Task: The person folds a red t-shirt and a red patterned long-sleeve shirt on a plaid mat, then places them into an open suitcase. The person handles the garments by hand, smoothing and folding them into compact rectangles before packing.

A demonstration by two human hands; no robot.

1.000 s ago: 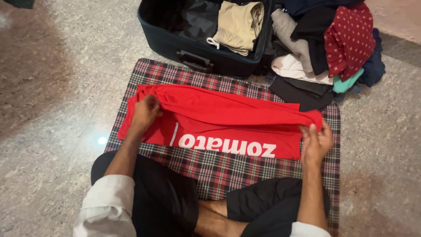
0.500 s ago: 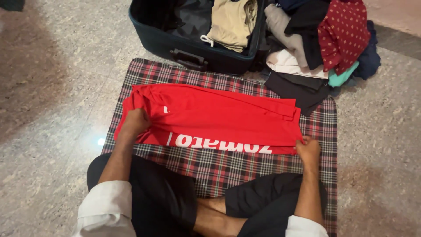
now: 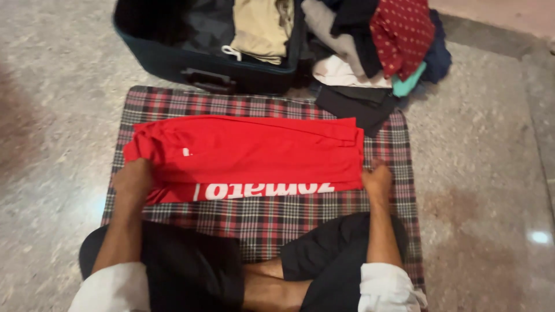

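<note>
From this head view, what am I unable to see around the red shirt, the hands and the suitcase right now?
- Left hand and right hand: the fingertips curl onto the folded red shirt, so the grip is unclear.
- Dark open suitcase: its far part is cut off by the top edge.
- Heap of clothes: the lower garments are buried and the top is cropped.
- Plaid cloth mat: the near edge is hidden by the legs.

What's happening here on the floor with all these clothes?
A person sits cross-legged on a plaid mat, folding a red shirt laid flat on it. The left hand presses one end of the shirt and the right hand holds the other end. Just beyond the mat lies an open dark suitcase with a folded beige garment inside, and beside it a loose pile of clothes.
</note>
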